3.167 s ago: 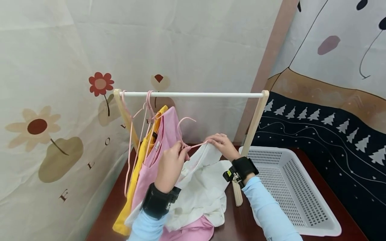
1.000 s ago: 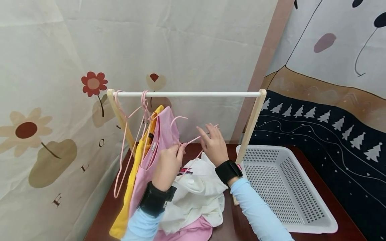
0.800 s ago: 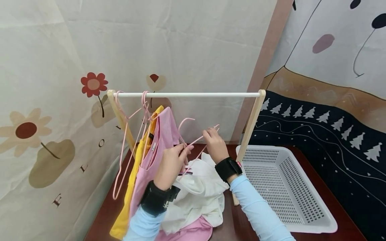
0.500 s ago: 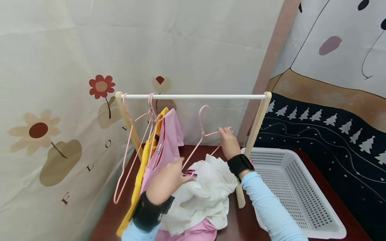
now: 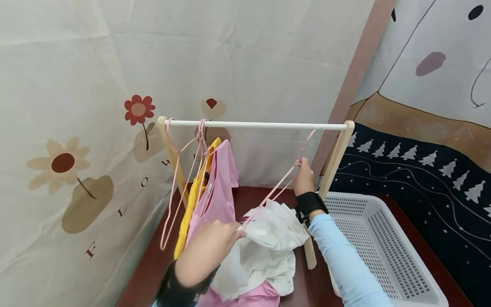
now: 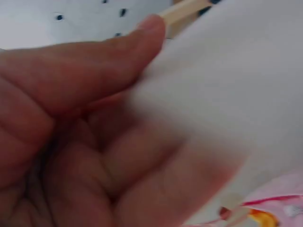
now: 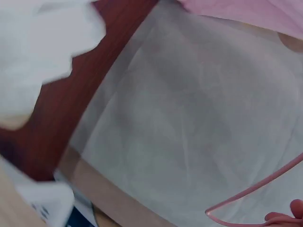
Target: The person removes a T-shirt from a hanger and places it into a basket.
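My right hand (image 5: pixel 304 177) grips a pink hanger (image 5: pixel 281 181) near its neck, right of the rack's middle. The hook points up and right, below the white bar. The hanger's lower end slants down-left to the neckline of a crumpled white garment (image 5: pixel 268 256). My left hand (image 5: pixel 211 249) pinches the left edge of that garment. In the left wrist view its thumb (image 6: pixel 109 56) lies over the blurred white cloth (image 6: pixel 227 80), with the fingers underneath. The right wrist view shows one corner of the hanger (image 7: pixel 255 187) beside the right fingertips.
A wooden rack with a white bar (image 5: pixel 261 125) stands on the dark red table (image 5: pixel 143 268). At its left hang bare pink hangers (image 5: pixel 170 204), a yellow garment (image 5: pixel 188 213) and a pink garment (image 5: pixel 224 170). More pink cloth (image 5: pixel 261 296) lies under the white garment. A white basket (image 5: pixel 406 247) stands right.
The white garment has come off the hanger's end onto the pile. My left hand has left the hanger and moved down to the garment; my right hand has carried the hanger right and turned it.
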### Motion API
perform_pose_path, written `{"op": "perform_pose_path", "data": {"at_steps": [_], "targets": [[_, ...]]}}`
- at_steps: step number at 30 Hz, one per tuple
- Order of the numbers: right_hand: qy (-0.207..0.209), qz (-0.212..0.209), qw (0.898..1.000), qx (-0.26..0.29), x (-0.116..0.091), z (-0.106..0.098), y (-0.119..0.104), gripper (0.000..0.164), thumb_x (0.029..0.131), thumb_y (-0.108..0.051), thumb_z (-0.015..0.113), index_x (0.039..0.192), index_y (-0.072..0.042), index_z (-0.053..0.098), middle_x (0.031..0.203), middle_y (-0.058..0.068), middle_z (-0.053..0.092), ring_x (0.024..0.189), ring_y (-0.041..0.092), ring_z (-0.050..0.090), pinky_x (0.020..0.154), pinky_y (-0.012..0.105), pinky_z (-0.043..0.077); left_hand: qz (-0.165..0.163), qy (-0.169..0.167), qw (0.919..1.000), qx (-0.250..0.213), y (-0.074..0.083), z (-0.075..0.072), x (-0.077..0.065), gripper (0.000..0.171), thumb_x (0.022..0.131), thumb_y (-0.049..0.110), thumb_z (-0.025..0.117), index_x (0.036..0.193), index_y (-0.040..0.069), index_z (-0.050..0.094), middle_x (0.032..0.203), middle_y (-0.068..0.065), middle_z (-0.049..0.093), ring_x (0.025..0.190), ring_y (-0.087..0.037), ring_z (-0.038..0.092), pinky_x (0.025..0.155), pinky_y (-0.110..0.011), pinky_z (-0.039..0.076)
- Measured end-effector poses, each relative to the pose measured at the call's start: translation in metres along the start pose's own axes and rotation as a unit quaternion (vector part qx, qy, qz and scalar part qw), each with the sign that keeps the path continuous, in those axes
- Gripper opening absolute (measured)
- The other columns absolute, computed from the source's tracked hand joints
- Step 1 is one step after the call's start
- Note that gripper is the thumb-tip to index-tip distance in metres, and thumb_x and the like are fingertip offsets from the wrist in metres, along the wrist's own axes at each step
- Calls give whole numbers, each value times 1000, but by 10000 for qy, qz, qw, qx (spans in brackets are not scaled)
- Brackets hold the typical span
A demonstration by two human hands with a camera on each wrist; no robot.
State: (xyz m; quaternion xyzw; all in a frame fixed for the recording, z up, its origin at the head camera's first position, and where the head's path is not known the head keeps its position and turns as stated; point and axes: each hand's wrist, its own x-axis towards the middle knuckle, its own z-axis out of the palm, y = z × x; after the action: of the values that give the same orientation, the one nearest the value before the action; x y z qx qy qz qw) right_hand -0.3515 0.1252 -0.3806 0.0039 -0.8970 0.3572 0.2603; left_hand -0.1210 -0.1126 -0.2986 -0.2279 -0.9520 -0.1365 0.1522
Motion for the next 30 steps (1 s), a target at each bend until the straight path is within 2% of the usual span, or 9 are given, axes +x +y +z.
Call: {"op": "perform_pose_path", "data": {"at_steps": [3, 5, 8, 10, 12, 15, 20, 27, 30], "targets": [[509, -18, 9986, 131, 5, 1, 7, 18, 93, 6, 38, 107, 3, 50, 101, 26, 62, 83, 46, 60, 66, 49, 48, 595, -97, 9972, -447, 2, -12, -9, 17, 88, 18, 61, 72, 12, 63, 55, 7, 52, 48, -1, 41, 47, -14, 36], [762, -153, 9969, 90, 8, 0, 11, 15, 97, 0, 37, 103, 4, 50, 93, 27, 61, 77, 46, 60, 63, 50, 47, 746, -409, 9940, -682, 2, -12, -11, 12, 86, 24, 65, 82, 12, 65, 64, 8, 60, 53, 0, 47, 54, -14, 42], [872, -255, 9956, 209, 10, -4, 9, 18, 97, -1, 35, 103, 5, 51, 94, 27, 61, 79, 45, 60, 63, 49, 46, 692, -948, 9917, -517, 4, 8, -10, 32, 76, 40, 72, 86, 11, 63, 68, 5, 62, 56, -4, 52, 55, -17, 44], [818, -151, 9961, 300, 11, -7, 4, 20, 97, -2, 32, 102, 4, 51, 92, 26, 61, 77, 45, 59, 63, 48, 45, 599, -1505, 9857, -455, 7, 26, -10, 33, 74, 40, 74, 81, 10, 63, 63, 5, 59, 53, -4, 50, 51, -16, 40], [808, -61, 9957, 448, 14, -10, -2, 19, 96, -2, 34, 99, 3, 52, 92, 26, 62, 76, 45, 59, 63, 48, 44, 664, -1907, 9786, -390, 8, 41, -11, 26, 79, 34, 72, 71, 12, 62, 55, 6, 55, 49, -3, 47, 48, -13, 36], [751, -79, 9952, 620, 19, -14, -12, 20, 98, -7, 36, 97, 4, 52, 95, 26, 63, 80, 45, 59, 66, 49, 45, 529, -2409, 9661, -769, 8, 50, -13, 20, 85, 20, 66, 65, 14, 64, 50, 8, 53, 44, 0, 45, 46, -11, 35], [574, -500, 9937, 824, 31, -19, -19, 24, 99, -6, 35, 99, 7, 55, 111, 24, 60, 105, 38, 58, 84, 45, 46, 314, -2446, 9645, -942, 6, 52, -8, 18, 86, 19, 64, 68, 13, 65, 49, 8, 52, 42, 1, 44, 46, -12, 36], [686, -1060, 9872, 976, 44, -20, -20, 21, 97, -7, 40, 96, 7, 55, 111, 24, 63, 108, 36, 58, 88, 47, 45, 17, -2519, 9629, -970, 10, 60, -5, 16, 86, 20, 64, 74, 12, 68, 50, 8, 52, 42, 0, 44, 43, -14, 36], [412, -938, 9911, 850, 45, -16, -12, 22, 98, -10, 41, 92, 6, 55, 109, 24, 64, 104, 37, 59, 85, 47, 44, -55, -2458, 9647, -946, 10, 62, -5, 16, 86, 20, 63, 74, 11, 68, 50, 7, 52, 42, -1, 44, 43, -15, 36]]}}
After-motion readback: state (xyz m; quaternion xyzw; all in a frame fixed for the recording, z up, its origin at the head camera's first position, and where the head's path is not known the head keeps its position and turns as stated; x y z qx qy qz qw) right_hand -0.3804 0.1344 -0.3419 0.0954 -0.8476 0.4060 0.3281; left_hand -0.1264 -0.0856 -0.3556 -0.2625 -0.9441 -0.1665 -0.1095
